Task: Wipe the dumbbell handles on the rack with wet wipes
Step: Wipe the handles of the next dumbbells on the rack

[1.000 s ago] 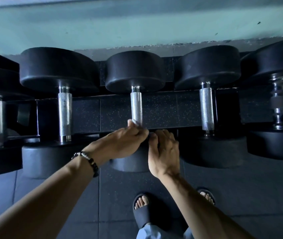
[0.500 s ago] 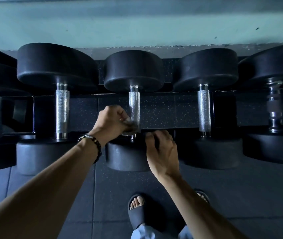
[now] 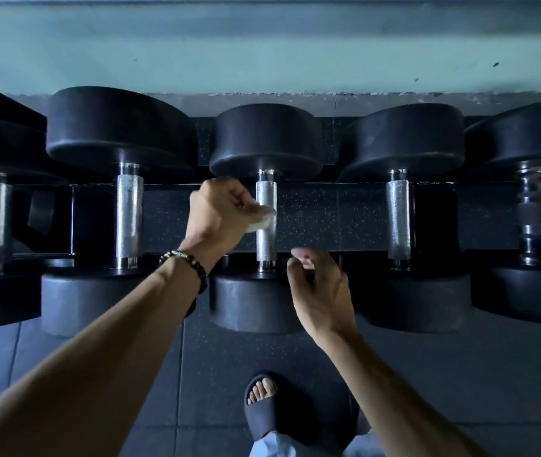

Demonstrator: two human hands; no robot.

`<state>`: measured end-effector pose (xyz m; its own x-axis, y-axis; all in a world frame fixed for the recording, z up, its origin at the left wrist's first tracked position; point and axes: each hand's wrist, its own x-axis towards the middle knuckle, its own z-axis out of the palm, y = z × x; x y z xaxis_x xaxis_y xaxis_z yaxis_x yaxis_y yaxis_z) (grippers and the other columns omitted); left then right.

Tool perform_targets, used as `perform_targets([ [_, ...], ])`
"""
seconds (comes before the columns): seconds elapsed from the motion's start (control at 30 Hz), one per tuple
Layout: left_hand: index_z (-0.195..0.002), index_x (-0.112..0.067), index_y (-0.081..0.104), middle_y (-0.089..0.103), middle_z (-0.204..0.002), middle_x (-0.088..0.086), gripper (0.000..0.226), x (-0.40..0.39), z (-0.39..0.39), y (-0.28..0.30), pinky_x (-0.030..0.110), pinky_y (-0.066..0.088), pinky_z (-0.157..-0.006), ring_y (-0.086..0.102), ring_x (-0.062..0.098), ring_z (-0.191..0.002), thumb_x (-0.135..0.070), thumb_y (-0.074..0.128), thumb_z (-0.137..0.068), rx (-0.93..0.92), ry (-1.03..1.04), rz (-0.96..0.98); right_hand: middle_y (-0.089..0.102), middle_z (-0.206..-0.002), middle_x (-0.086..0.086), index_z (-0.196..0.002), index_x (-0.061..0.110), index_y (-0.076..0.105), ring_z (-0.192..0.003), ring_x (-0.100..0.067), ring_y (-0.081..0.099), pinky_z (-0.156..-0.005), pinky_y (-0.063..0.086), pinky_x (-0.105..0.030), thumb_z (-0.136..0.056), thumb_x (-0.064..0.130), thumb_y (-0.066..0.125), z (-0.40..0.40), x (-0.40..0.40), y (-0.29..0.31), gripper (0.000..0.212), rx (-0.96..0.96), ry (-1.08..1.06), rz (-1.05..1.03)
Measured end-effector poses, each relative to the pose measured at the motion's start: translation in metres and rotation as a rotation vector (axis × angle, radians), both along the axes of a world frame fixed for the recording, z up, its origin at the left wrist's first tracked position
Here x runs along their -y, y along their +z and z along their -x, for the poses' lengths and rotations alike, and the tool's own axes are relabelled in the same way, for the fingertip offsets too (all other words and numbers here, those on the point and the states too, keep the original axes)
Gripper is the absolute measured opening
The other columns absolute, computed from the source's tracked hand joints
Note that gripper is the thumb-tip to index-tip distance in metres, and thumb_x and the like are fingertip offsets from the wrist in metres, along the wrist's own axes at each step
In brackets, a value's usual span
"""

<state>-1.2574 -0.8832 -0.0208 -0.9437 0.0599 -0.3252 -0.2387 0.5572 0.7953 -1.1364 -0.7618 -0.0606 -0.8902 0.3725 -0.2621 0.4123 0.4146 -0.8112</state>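
A row of black dumbbells lies on the rack [image 3: 328, 249], each with a knurled silver handle. My left hand [image 3: 221, 214] grips a white wet wipe [image 3: 264, 221] and presses it against the left side of the middle dumbbell's handle [image 3: 266, 240], about halfway along. My right hand [image 3: 320, 288] hovers over the near head of that dumbbell [image 3: 249, 305], fingers loosely curled and holding nothing, just right of the handle's near end.
Neighbouring handles stand to the left [image 3: 129, 216] and right [image 3: 398, 219], with more dumbbells at both edges. A pale green wall [image 3: 262, 51] runs behind the rack. My foot in a dark sandal [image 3: 264, 404] stands on the dark rubber floor below.
My left hand has slid with the wipe from the handle's near end up toward its middle. My right hand has stayed low by the near head, drifting slightly right.
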Motion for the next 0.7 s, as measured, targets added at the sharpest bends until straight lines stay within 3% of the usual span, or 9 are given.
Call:
perform_targets([
  [0.07,-0.075,-0.002,0.068,0.073,-0.067,-0.006,0.022,-0.009,-0.013,0.009,0.01,0.049,-0.051,0.068,-0.002,-0.059,-0.008,0.088,-0.069,0.052,0.013,-0.109,0.065,-0.122,-0.001,-0.126,0.016,0.06,-0.107,-0.011,0.062,-0.082,0.043,-0.013,-0.093,0.024,0.062,0.0,-0.007,0.013,0.034,-0.019,0.018,-0.021],
  [0.13,-0.073,-0.011,0.069,0.076,-0.072,-0.003,0.023,-0.02,-0.028,0.013,0.023,0.058,-0.061,0.072,0.009,-0.068,-0.011,0.091,-0.066,0.074,0.043,-0.155,0.059,-0.123,0.005,-0.134,0.024,0.055,-0.105,-0.005,0.06,-0.083,0.047,-0.017,-0.086,0.035,0.064,0.002,-0.013,0.028,0.05,-0.15,0.049,-0.059],
  [0.23,-0.073,-0.019,0.07,0.072,-0.066,-0.008,0.024,-0.035,-0.044,0.013,0.029,0.059,-0.06,0.067,0.009,-0.062,-0.007,0.089,-0.067,0.127,0.12,-0.221,0.059,-0.106,0.007,-0.121,0.032,0.065,-0.09,-0.001,0.064,-0.083,0.05,-0.013,-0.082,0.021,0.073,0.002,-0.026,0.04,0.042,-0.259,0.099,-0.066],
  [0.33,-0.082,-0.013,0.073,0.072,-0.068,-0.004,0.013,-0.052,-0.059,0.019,0.026,0.06,-0.065,0.07,0.014,-0.069,-0.001,0.079,-0.079,0.203,0.105,-0.339,0.062,-0.095,0.004,-0.112,0.017,0.074,-0.083,0.001,0.058,-0.079,0.038,0.002,-0.08,0.009,0.078,0.0,-0.05,0.042,0.034,-0.266,0.158,-0.122],
  [0.47,-0.096,-0.003,0.074,0.075,-0.09,0.017,0.013,-0.076,-0.079,0.017,0.036,0.061,-0.079,0.072,0.031,-0.09,0.002,0.073,-0.084,0.242,0.085,-0.487,0.065,-0.09,-0.005,-0.106,0.01,0.076,-0.078,-0.007,0.061,-0.074,0.043,-0.005,-0.079,0.014,0.075,-0.012,-0.091,0.039,0.027,-0.271,0.201,-0.123],
  [0.53,-0.108,0.0,0.071,0.075,-0.099,0.017,0.025,-0.095,-0.09,0.015,0.034,0.059,-0.083,0.072,0.027,-0.095,0.008,0.07,-0.084,0.259,-0.025,-0.51,0.064,-0.088,-0.003,-0.099,0.012,0.077,-0.074,-0.007,0.062,-0.071,0.047,-0.011,-0.082,0.018,0.073,-0.018,-0.119,0.039,0.019,-0.264,0.211,-0.128],
  [0.6,-0.116,0.001,0.068,0.074,-0.106,0.013,0.035,-0.117,-0.104,0.012,0.023,0.056,-0.082,0.072,0.014,-0.094,0.015,0.067,-0.083,0.267,-0.051,-0.54,0.064,-0.087,0.001,-0.096,0.01,0.078,-0.075,-0.005,0.062,-0.071,0.045,-0.006,-0.084,0.017,0.072,-0.021,-0.151,0.039,0.015,-0.277,0.188,-0.131],
  [0.63,-0.118,-0.002,0.068,0.073,-0.109,0.01,0.036,-0.128,-0.112,0.01,0.019,0.054,-0.082,0.071,0.008,-0.095,0.009,0.07,-0.084,0.219,-0.028,-0.51,0.065,-0.087,0.001,-0.095,0.009,0.079,-0.076,-0.004,0.062,-0.073,0.044,-0.004,-0.084,0.014,0.073,-0.02,-0.168,0.037,0.014,-0.286,0.165,-0.137],
  [0.7,-0.121,-0.015,0.068,0.071,-0.112,-0.003,0.037,-0.152,-0.127,-0.004,0.015,0.049,-0.087,0.066,0.003,-0.1,-0.024,0.072,-0.085,0.047,0.017,-0.19,0.067,-0.087,-0.002,-0.095,0.006,0.079,-0.076,-0.002,0.063,-0.071,0.045,-0.003,-0.083,0.006,0.074,-0.014,-0.2,0.033,0.012,-0.279,0.122,-0.16],
])
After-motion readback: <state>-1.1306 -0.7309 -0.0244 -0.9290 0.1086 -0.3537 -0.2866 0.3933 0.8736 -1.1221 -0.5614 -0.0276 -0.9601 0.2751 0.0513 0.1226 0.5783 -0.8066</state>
